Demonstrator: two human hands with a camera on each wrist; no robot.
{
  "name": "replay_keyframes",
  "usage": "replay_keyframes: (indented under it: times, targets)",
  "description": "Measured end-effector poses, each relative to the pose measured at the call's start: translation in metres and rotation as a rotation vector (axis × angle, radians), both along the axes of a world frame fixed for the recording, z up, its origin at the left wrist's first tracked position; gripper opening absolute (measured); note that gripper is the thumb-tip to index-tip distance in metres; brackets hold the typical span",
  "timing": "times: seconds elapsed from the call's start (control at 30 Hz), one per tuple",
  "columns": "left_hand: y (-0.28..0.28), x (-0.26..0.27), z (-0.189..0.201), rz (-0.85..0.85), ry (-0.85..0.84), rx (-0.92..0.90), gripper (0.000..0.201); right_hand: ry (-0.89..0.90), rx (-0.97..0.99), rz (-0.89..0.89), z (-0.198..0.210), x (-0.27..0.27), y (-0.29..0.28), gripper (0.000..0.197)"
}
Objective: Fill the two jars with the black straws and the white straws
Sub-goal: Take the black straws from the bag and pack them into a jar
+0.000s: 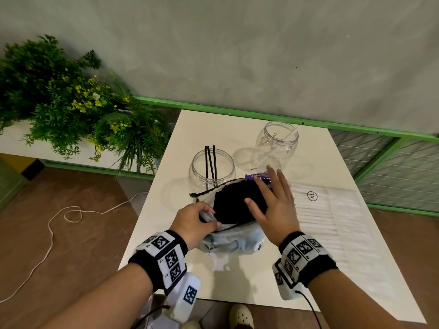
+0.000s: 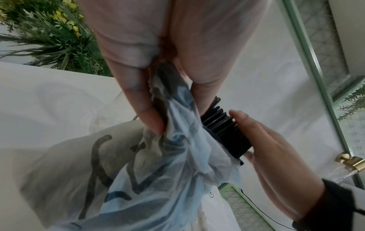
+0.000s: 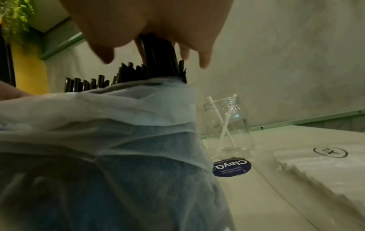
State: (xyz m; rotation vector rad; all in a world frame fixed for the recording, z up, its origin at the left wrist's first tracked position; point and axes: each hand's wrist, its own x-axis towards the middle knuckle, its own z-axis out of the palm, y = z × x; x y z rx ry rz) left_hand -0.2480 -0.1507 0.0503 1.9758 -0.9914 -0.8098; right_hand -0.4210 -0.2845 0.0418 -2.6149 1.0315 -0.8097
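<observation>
The step in hand looks like drawing more black straws [image 1: 234, 203] out of their plastic bag [image 1: 234, 241], which lies on the table [image 1: 308, 269] at about 6 o'clock from the two jars. The left hand [image 1: 194, 224] pinches the bag's rim at its 9 o'clock side and holds the mouth open; the left wrist view shows thumb and fingers gripping crumpled film. The right hand [image 1: 273, 205] lies spread over the straw ends with fingers straight and apart, touching the bundle but not yet closed round any straws.

The near jar [image 1: 212, 169], at 12 o'clock from the bag, holds three black straws standing upright. The far jar [image 1: 276, 141], toward 1 o'clock, holds a couple of white straws [image 3: 225, 125] leaning crossed. A packet of white straws [image 1: 332, 217] lies at 3 o'clock from the bag, beside the right hand.

So filling has barely begun. The next move likely calls for the right hand's fingers to close on a small bunch, pull it free while the left hand keeps the bag steady, then carry it toward 12 o'clock and drop it end-first into the near jar.
</observation>
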Motion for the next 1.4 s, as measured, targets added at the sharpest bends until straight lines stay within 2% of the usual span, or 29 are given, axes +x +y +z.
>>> replay_keyframes:
  times: [0.07,0.1,0.23,0.33,0.4,0.43,0.5,0.53,0.6,0.67,0.73,0.8,0.83,0.9,1.0,1.17,1.3,1.4]
  targets:
    - [0.001,-0.001,0.0,-0.017,0.018,-0.004,0.025,0.01,0.195,-0.038,0.004,0.004,0.001,0.064]
    - [0.002,-0.002,0.0,-0.026,0.02,-0.004,0.025,-0.03,0.229,-0.035,0.005,0.007,0.0,0.06]
    - [0.006,-0.002,0.001,-0.031,0.007,-0.023,0.024,-0.223,0.037,0.113,0.015,0.025,0.002,0.028]
    - [0.011,0.003,0.0,-0.015,0.015,-0.034,0.024,-0.254,0.016,0.241,0.02,0.032,0.007,0.029]
    - [0.014,0.006,-0.002,-0.014,0.011,-0.009,0.026,-0.173,0.119,0.218,0.015,0.032,0.003,0.042]
    - [0.015,0.007,-0.003,-0.014,0.004,0.002,0.027,-0.073,0.16,0.174,0.012,0.03,0.0,0.051]
    - [0.016,0.009,-0.004,-0.011,-0.004,0.003,0.029,0.107,0.158,0.058,0.01,0.024,-0.002,0.063]
    - [0.016,0.008,-0.004,-0.012,0.003,0.0,0.03,0.107,0.111,0.015,0.012,0.02,-0.001,0.061]
    - [0.015,0.008,-0.004,-0.02,0.023,-0.008,0.031,-0.064,-0.034,0.047,0.022,0.013,0.008,0.05]
    - [0.015,0.008,-0.006,-0.04,0.046,-0.005,0.033,-0.202,-0.111,0.215,0.025,0.008,0.026,0.032]
    - [0.015,0.008,-0.007,-0.061,0.083,-0.004,0.037,-0.072,-0.116,0.39,0.015,0.006,0.044,0.023]
    - [0.015,0.008,-0.006,-0.085,0.133,-0.012,0.043,0.128,-0.096,0.413,-0.003,0.007,0.054,0.024]
    - [0.015,0.007,-0.005,-0.093,0.162,-0.017,0.046,0.166,-0.059,0.388,-0.009,0.009,0.056,0.024]
    - [0.013,0.005,-0.003,-0.083,0.229,-0.024,0.049,0.145,0.055,0.301,-0.011,0.012,0.058,0.026]
    - [0.012,0.003,-0.001,-0.032,0.337,-0.065,0.054,0.158,0.198,0.209,-0.011,0.018,0.054,0.042]
    - [0.01,0.001,0.0,-0.046,0.374,-0.104,0.064,0.242,0.21,0.201,-0.013,0.026,0.051,0.061]
    - [0.011,0.002,-0.004,-0.046,0.356,-0.113,0.071,0.318,0.21,0.167,-0.016,0.031,0.053,0.055]
    - [0.013,0.005,-0.006,-0.043,0.355,-0.128,0.073,0.36,0.235,0.17,-0.013,0.033,0.053,0.039]
